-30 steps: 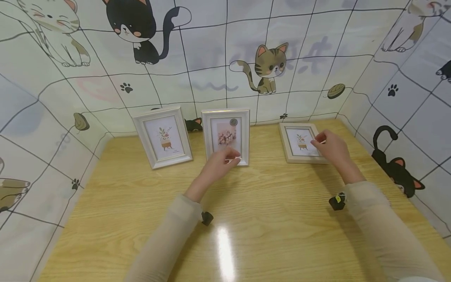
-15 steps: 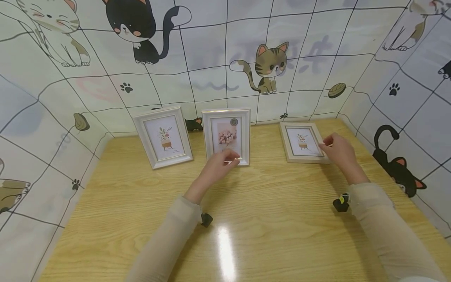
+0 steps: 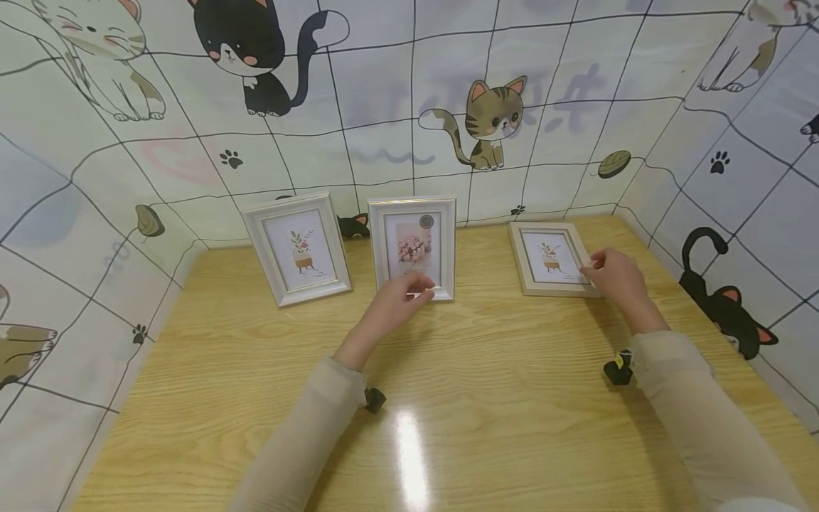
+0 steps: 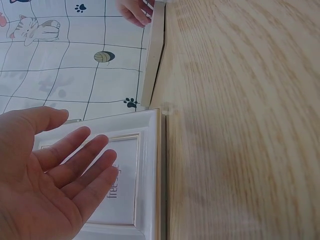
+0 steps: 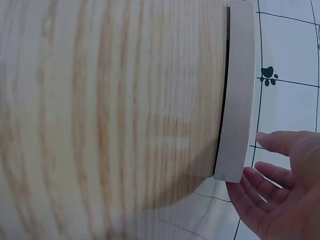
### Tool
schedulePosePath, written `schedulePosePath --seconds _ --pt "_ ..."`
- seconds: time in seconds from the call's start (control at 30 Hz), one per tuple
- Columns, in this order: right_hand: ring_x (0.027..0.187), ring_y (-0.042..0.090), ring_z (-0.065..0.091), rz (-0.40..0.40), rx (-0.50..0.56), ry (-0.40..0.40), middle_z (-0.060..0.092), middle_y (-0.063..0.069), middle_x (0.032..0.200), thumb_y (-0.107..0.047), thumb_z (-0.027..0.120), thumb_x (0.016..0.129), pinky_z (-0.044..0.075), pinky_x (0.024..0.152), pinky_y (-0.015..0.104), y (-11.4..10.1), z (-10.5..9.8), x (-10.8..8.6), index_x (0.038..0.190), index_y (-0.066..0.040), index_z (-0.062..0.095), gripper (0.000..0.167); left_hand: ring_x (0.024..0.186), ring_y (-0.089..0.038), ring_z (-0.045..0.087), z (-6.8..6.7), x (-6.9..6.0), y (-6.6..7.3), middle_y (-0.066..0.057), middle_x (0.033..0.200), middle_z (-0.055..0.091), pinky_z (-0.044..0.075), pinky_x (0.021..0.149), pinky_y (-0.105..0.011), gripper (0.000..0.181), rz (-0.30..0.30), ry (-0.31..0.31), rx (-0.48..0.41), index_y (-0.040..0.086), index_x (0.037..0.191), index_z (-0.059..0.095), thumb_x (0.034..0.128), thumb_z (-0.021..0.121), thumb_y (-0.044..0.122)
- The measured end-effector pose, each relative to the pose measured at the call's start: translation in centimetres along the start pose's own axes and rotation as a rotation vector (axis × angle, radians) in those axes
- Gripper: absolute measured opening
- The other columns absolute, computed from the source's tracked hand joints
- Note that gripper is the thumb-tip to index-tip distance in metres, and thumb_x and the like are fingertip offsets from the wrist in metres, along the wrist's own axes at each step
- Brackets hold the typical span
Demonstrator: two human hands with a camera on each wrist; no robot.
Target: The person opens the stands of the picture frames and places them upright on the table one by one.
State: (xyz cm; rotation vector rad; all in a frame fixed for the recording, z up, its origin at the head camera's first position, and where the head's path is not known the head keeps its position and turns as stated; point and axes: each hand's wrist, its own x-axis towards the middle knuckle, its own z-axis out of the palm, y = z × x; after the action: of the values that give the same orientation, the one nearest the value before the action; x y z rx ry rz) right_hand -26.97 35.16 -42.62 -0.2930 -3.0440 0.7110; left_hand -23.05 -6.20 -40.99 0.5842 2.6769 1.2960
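Flat on the table lies a light wood picture frame [image 3: 531, 288] with a plant print. At its right edge is my right hand [image 3: 619, 281]; in the right wrist view its fingers [image 5: 250, 202] meet the frame's corner, and the thumb stays apart from it. My left hand [image 3: 395, 302] hovers, holding nothing, before an upright white picture frame [image 3: 412, 206] with a pink flower picture, hiding part of its lower edge. Loosely bent, spread fingers [image 4: 92, 160] show in the left wrist view. Left of that stands another white picture frame [image 3: 261, 238] with a plant print, slightly turned.
A wood-grain table [image 3: 486, 398] carries all three frames. Behind it and along both sides hang white walls [image 3: 384, 107] printed with cats and grid lines. A small black device [image 3: 374, 400] sits at my left wrist, and another black device [image 3: 618, 370] at my right wrist.
My right hand has shifted right and slightly down, from over the picture to the lying frame's right edge. The left hand and the three frames keep their places.
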Motion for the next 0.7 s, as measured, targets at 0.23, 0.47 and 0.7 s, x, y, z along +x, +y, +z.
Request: schedulePosePath --seconds 0.23,0.47,0.7 --pt "0.106 0.044 0.053 0.037 -0.063 -0.063 0.052 0.033 0.123 -0.027 0.057 0.099 0.048 0.088 0.057 0.43 0.43 0.66 0.133 0.014 0.045 0.055 0.123 -0.027 0.063 0.00 -0.03 -0.12 -0.011 0.124 0.069 0.052 0.106 -0.037 0.027 -0.004 -0.004 -0.003 0.006 0.120 0.065 0.1007 0.059 0.023" --pt "0.101 0.043 0.054 0.029 -0.101 -0.064 0.055 0.033 0.121 -0.026 0.058 0.098 0.048 0.085 0.056 0.27 0.56 0.89 0.128 0.015 0.049 0.052 0.123 -0.026 0.062 -0.06 -0.06 -0.34 -0.011 0.125 0.068 0.052 0.106 -0.037 0.027 -0.013 -0.002 -0.001 0.006 0.121 0.065 0.1004 0.059 0.023" --pt "0.083 0.034 0.053 0.062 -0.130 -0.057 0.062 0.026 0.100 -0.028 0.058 0.097 0.046 0.066 0.042 -0.29 0.49 0.89 0.115 0.014 0.057 0.045 0.122 -0.027 0.063 -0.12 -0.16 -0.48 -0.012 0.124 0.069 0.053 0.105 -0.037 0.027 -0.007 0.002 -0.010 0.005 0.120 0.065 0.1000 0.059 0.021"
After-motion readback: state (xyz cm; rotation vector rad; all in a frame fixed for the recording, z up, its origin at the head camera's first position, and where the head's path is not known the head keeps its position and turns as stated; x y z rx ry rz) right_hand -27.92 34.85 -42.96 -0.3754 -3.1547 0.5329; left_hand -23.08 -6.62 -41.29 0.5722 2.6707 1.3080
